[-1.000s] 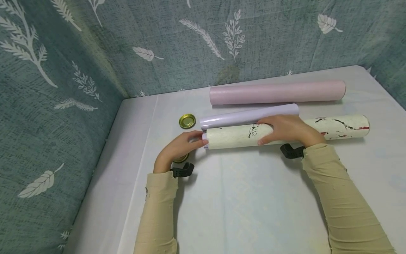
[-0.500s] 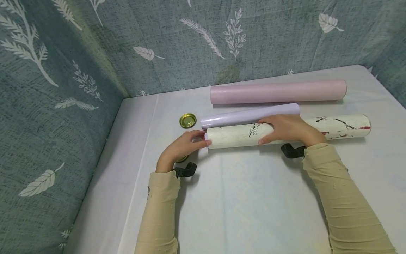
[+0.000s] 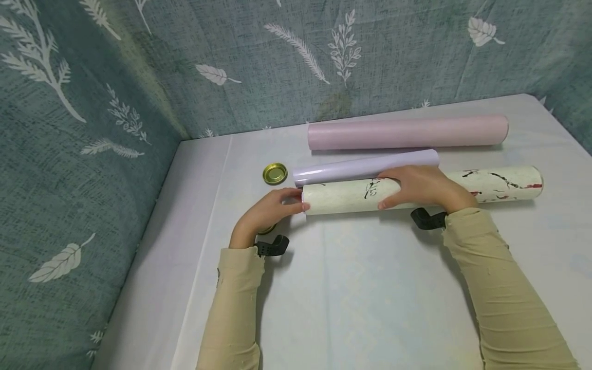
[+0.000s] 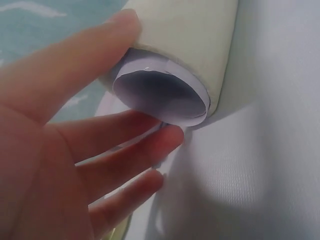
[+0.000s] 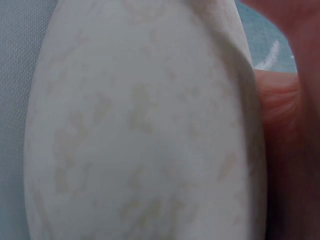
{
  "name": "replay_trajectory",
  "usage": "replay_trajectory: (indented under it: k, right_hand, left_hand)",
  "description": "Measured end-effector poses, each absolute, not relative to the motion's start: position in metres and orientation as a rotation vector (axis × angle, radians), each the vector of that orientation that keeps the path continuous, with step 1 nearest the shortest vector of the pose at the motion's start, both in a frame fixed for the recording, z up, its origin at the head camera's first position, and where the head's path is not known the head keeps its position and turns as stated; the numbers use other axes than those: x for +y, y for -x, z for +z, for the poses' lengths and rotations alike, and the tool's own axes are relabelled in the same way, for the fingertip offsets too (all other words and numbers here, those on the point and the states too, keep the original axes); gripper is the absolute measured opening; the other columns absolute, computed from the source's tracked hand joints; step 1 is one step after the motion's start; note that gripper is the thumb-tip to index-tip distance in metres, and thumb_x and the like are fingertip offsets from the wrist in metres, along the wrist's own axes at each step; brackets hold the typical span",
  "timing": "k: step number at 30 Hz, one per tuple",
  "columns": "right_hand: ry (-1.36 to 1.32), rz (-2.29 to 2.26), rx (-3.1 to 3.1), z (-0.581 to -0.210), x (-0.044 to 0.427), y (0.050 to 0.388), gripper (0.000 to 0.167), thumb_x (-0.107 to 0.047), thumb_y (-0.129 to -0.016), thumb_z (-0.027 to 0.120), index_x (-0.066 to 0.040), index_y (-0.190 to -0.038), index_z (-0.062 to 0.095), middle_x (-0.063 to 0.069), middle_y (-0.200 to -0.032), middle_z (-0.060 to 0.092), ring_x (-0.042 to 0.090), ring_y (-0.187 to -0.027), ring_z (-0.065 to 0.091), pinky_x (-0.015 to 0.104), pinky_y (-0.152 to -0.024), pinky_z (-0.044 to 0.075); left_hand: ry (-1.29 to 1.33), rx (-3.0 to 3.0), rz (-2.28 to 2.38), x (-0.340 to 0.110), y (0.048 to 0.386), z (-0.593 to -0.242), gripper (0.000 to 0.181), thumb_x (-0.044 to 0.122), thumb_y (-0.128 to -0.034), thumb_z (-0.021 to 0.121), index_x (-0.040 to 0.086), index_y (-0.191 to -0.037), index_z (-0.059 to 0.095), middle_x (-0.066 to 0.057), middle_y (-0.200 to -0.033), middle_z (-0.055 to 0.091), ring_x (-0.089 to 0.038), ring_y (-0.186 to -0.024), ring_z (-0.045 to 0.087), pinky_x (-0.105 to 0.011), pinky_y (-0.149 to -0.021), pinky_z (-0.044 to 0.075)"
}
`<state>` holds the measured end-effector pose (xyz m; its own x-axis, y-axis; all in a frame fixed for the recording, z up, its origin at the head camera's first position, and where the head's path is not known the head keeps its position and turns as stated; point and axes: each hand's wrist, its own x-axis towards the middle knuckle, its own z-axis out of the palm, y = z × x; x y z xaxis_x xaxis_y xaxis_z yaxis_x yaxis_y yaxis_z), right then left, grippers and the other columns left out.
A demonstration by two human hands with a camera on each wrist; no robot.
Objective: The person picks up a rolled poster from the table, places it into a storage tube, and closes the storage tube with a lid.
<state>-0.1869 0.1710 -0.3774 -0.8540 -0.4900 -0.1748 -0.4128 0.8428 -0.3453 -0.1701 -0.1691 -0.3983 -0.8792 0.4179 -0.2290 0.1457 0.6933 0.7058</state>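
Note:
A cream tube (image 3: 347, 197) with black and red brushwork lies across the table. Its left end is open, and a white rolled sheet (image 4: 197, 87) sits inside, its rim protruding slightly. My left hand (image 3: 273, 209) spans that end: the thumb presses the tube's outside, and the fingers reach around the far side by the roll's rim. My right hand (image 3: 418, 186) grips the tube from above near its middle, thumb on the near side. A glossy lilac roll (image 3: 365, 167) lies just behind the tube.
A long pink tube (image 3: 407, 132) lies at the back of the table (image 3: 370, 298). One gold metal lid (image 3: 275, 173) rests left of the lilac roll. Another gold lid (image 3: 267, 230) is mostly hidden under my left hand.
The white rolled sheet has slid rightward into the cream tube, so less of it sticks out. My left hand has moved right with it; my right hand keeps its hold.

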Motion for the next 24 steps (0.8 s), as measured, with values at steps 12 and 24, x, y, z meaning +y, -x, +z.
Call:
replay_trajectory:
  k: [12, 24]
  right_hand:
    - [0.701, -0.431, 2.766, -0.3780, 0.1705, 0.1870, 0.087, -0.073, -0.060, 0.059, -0.020, -0.128, 0.049, 0.004, -0.128, 0.049, 0.028, -0.117, 0.044, 0.051, -0.087, 0.036]
    - [0.701, -0.423, 2.767, -0.3779, 0.1707, 0.1867, 0.088, -0.074, -0.060, 0.058, -0.019, -0.128, 0.048, 0.004, -0.129, 0.048, 0.029, -0.117, 0.044, 0.051, -0.087, 0.035]
  left_hand:
    - [-0.403, 2.501, 1.075, -0.1681, 0.1691, -0.3993, 0.062, 0.055, -0.0762, 0.060, 0.017, -0.124, 0.051, 0.005, -0.120, 0.053, -0.012, -0.118, 0.039, -0.037, -0.098, 0.029]
    - [-0.386, 2.452, 1.135, -0.1673, 0.1681, -0.3980, 0.061, 0.050, -0.0777, 0.061, 0.017, -0.127, 0.049, 0.003, -0.129, 0.047, -0.013, -0.123, 0.033, -0.038, -0.101, 0.026]
